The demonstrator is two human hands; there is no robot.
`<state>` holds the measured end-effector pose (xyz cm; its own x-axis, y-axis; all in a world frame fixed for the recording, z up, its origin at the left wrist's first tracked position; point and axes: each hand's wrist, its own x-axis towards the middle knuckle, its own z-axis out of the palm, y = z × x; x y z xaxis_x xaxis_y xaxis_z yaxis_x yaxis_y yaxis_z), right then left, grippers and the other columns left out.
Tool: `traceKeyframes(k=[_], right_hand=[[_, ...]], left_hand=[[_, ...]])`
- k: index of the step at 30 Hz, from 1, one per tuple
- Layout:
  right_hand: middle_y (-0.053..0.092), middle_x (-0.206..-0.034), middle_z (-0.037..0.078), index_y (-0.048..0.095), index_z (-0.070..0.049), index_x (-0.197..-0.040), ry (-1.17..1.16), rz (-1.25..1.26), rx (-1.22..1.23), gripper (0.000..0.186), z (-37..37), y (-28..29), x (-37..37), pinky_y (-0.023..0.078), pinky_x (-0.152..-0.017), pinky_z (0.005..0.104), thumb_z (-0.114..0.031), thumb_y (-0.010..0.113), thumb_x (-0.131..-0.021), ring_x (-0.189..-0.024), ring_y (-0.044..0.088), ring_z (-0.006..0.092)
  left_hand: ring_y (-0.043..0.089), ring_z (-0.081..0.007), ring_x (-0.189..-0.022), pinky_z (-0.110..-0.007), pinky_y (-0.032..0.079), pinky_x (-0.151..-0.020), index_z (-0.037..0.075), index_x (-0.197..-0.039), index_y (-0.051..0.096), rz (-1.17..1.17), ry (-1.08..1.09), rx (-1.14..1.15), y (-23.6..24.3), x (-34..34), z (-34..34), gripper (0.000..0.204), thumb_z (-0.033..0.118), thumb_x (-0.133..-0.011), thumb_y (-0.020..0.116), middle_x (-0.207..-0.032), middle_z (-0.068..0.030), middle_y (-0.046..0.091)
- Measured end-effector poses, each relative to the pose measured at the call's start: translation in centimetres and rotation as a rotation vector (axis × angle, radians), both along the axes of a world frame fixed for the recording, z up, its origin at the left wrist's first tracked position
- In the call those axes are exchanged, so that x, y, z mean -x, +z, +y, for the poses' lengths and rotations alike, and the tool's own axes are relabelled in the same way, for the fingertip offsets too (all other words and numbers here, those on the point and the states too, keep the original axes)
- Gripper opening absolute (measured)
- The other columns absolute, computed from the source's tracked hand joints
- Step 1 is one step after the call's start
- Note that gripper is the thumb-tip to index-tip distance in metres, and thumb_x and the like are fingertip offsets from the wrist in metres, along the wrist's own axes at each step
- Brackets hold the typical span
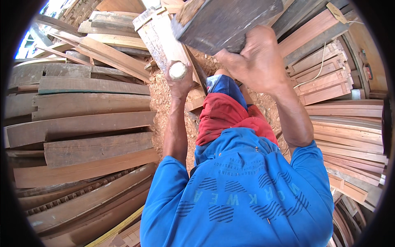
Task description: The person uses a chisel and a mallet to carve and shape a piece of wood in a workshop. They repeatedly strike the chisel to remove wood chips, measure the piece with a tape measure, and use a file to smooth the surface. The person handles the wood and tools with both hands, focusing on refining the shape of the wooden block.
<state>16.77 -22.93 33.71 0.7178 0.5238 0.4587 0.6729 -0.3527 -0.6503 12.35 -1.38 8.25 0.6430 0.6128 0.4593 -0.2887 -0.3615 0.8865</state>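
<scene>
My left hand (177,83) is closed around an upright round piece (178,70) with a pale, battered top, perhaps a tool handle, over a light wooden board (157,39); its lower end is hidden. My right hand (259,61), slightly blurred, grips a large dark block (226,22) with a rough brown end, raised at the top of the view above and to the right of the left hand. The board runs from the top toward my legs (224,88).
Stacked planks (92,103) fill the left side, with more loose timber (115,39) behind. Wooden panels (323,76), a thin cable (319,76) and stacked strips (345,131) stand on the right. Shavings (160,103) cover the ground around my legs.
</scene>
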Motion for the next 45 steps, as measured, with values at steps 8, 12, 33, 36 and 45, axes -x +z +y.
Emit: traceKeyframes(k=[8,12,33,36,45], right_hand=[[0.068,-0.072,0.017,0.065,-0.005,-0.067,0.048,-0.251,0.502,0.026,3.2,-9.2,-1.5,0.054,-0.06,0.0456,-0.024,0.08,-0.078,-0.067,0.069,0.0368],[0.068,-0.073,0.02,0.065,-0.001,-0.072,0.014,-0.123,0.484,0.027,3.7,-7.1,-1.3,0.054,-0.063,0.048,-0.022,0.081,-0.078,-0.069,0.069,0.0395],[0.07,-0.078,0.02,0.069,0.001,-0.089,0.057,0.054,0.524,0.029,3.9,-4.7,-1.1,0.056,-0.07,0.0462,-0.024,0.08,-0.08,-0.075,0.071,0.0384],[0.071,-0.079,0.017,0.069,0.002,-0.094,0.048,0.167,0.289,0.03,2.9,-3.6,-0.5,0.055,-0.069,0.042,-0.024,0.08,-0.082,-0.069,0.069,0.03],[0.072,-0.084,0.008,0.072,0.001,-0.095,-0.082,0.625,-0.169,0.028,-1.9,-6.7,2.3,0.054,-0.068,0.0329,-0.025,0.078,-0.086,-0.073,0.066,0.0152]], left_hand=[[0.071,-0.0171,-0.092,-0.03,0.055,-0.082,-0.002,-0.109,0.066,-0.025,-0.11,-0.235,2.0,0.9,-1.8,0.032,0.024,-0.094,0.077,-0.103,-0.0093,0.074],[0.07,-0.0141,-0.088,-0.029,0.055,-0.077,-0.001,-0.107,0.064,0.016,-0.03,-0.374,-0.1,0.8,-0.1,0.024,0.013,-0.092,0.076,-0.099,-0.0085,0.073],[0.072,-0.0206,-0.093,-0.036,0.057,-0.081,0.002,-0.111,0.069,0.072,-0.15,-0.312,1.5,0.8,-0.3,0.024,0.01,-0.089,0.074,-0.105,-0.0088,0.073],[0.071,-0.0182,-0.087,-0.034,0.056,-0.078,0.002,-0.103,0.07,0.196,-0.313,-0.133,5.7,-0.4,-0.5,0.018,0.011,-0.088,0.075,-0.096,-0.0077,0.073],[0.068,-0.02,-0.069,-0.034,0.054,-0.066,0.0,-0.092,0.065,0.576,-0.248,-0.355,7.5,2.9,3.8,0.023,0.018,-0.088,0.078,-0.076,-0.0099,0.071]])
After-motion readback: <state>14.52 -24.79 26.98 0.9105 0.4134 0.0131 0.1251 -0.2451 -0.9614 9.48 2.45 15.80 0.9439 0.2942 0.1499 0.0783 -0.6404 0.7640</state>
